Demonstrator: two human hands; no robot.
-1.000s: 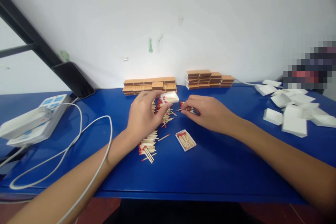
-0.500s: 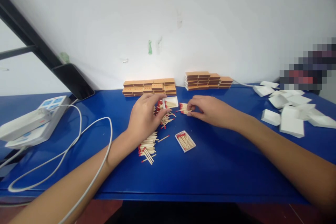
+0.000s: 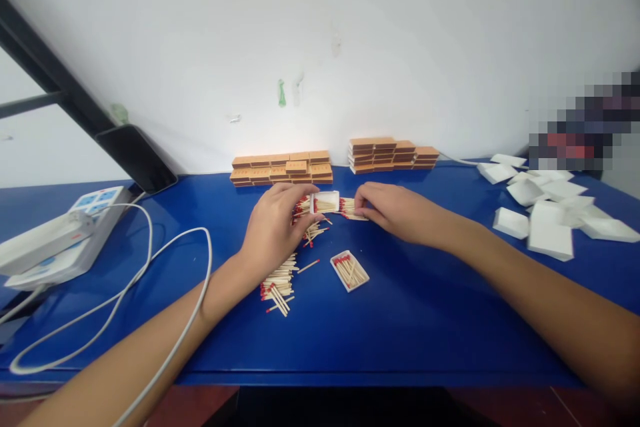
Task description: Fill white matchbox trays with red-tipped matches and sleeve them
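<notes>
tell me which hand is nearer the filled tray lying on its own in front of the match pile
Left. The left hand is up and to the left of the filled tray, over the loose matches. The right hand is farther, up and to its right. Neither touches it.

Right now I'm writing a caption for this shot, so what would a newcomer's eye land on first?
The two hands meeting mid-table: the left hand holds a small white tray of matches, and the right hand pinches a bundle of matches beside it. Loose matches lie heaped under the left wrist, with a filled tray nearby. Brown matchbox stacks line the wall.
</notes>
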